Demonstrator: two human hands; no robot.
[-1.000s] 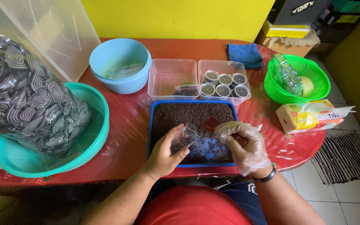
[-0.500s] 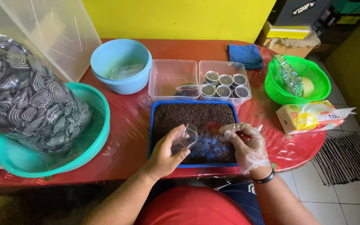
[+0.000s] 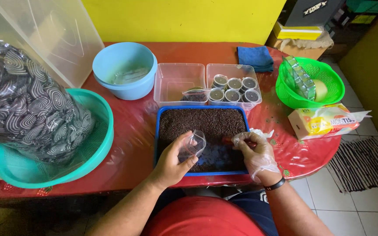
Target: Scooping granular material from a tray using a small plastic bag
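Right now we are filling a small clear cup (image 3: 192, 145) from the blue tray (image 3: 156, 131) of dark grains, which sits at the near edge of the red table (image 3: 141, 126). Our left hand (image 3: 173, 159) is closed around the cup, tilting it over the tray's near half. Our gloved right hand (image 3: 255, 150) pinches what looks like a small red scoop (image 3: 227, 140) just beside the cup; its bowl is hard to make out. By our reading the step is loading grains into the cup. The next move calls for keeping the cup's mouth over the tray and bringing the scoop to its rim without spilling. Filled cups (image 3: 233, 88) stand in a clear box (image 3: 235, 70) beyond the tray's far edge, with room left.
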